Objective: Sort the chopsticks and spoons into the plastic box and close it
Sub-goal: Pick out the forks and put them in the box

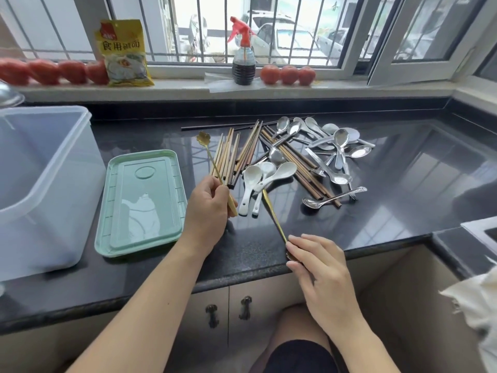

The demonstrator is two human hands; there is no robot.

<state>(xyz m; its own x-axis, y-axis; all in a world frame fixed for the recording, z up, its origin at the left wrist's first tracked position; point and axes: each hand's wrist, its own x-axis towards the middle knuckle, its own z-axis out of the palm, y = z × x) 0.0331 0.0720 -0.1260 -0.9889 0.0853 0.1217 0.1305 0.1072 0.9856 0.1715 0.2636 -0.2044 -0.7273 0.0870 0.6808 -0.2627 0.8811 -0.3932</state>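
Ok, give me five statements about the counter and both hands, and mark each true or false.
1. The left hand holds a gold spoon with a flower-shaped end. True.
2. The green lid is fitted on the clear plastic box. False: it lies flat on the black counter beside the open box.
3. The right hand pinches one end of a second gold spoon. True.
4. The white ceramic spoons are already in the box. False: they lie on the counter by the wooden chopsticks.
5. The red-topped spray bottle stands on the counter among the metal spoons. False: it stands on the windowsill.
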